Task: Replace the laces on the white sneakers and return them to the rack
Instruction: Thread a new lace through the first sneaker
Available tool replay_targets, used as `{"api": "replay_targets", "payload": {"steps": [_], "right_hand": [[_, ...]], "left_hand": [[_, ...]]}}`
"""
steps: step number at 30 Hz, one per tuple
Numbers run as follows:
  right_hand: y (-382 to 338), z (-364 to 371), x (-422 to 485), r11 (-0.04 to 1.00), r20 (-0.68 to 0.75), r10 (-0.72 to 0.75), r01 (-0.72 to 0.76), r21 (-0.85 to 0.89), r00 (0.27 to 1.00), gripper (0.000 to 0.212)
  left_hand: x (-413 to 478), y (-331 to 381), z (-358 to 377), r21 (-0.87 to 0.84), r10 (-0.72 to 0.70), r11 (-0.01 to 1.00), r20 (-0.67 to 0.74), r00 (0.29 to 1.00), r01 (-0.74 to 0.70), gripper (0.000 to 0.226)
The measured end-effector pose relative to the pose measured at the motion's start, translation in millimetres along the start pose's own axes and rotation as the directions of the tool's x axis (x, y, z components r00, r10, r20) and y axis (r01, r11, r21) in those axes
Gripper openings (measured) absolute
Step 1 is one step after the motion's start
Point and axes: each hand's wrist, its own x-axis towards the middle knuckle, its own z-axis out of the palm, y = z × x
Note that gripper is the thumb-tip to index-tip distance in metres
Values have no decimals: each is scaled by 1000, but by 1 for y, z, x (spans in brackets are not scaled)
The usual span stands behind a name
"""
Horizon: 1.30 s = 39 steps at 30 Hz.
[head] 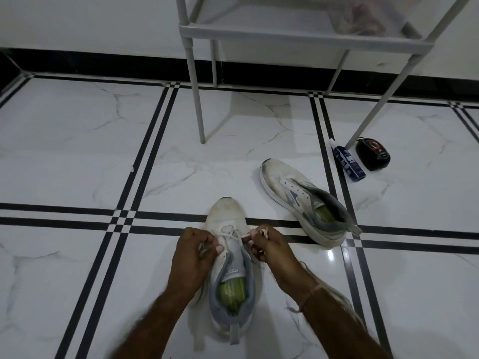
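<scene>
Directly between the two hands sits the near white sneaker [226, 212], toe pointing away, its tip scuffed and greyish, with a grey collar and a green insole; the left hand [193, 255], fingers curled, pinches one end of the white lace [228, 233]; the right hand [272, 251] pinches the other end, the lace crossing the lowest eyelets; beyond and right of the right hand lies the second sneaker [293, 193], dirty, eyelets bare; the grey rack [197, 99] stands farther off.
</scene>
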Motion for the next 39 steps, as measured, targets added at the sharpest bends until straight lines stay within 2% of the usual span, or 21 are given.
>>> {"api": "replay_targets", "payload": {"steps": [3,5,10,15,20,26,31,33,36,39], "right_hand": [[-3,2,-1,984,-50,75,-66,165,996,18],[-7,4,-2,983,-75,64,-50,177,995,14],[-6,4,-2,996,-81,-78,81,25,994,23],[-7,14,1,989,2,-117,117,-89,993,3],[2,16,7,990,-180,-101,81,-118,978,17],[2,15,4,995,-224,-46,25,-93,973,24],[3,14,3,998,-245,24,-39,-58,969,25],[3,13,3,997,-213,66,-72,-23,975,26],[-2,4,3,990,-176,34,-58,-132,984,15],[-18,-12,4,949,-156,-91,38,-314,984,63]], "left_hand": [[-3,4,4,71,52,996,-39,998,-49,28],[-6,9,5,47,37,998,-46,998,-35,15],[-8,14,6,14,-27,1000,-57,998,28,10],[-5,17,11,8,-60,998,-116,991,61,16],[-6,20,12,79,-168,981,-123,978,178,16],[-2,23,5,134,-158,975,-122,980,174,16],[-4,26,4,71,-155,984,-94,983,162,21],[-1,25,5,28,-179,983,-74,981,182,21],[3,25,7,-81,-169,983,-49,984,165,18],[5,23,5,-58,-137,989,-44,990,135,13]]}}
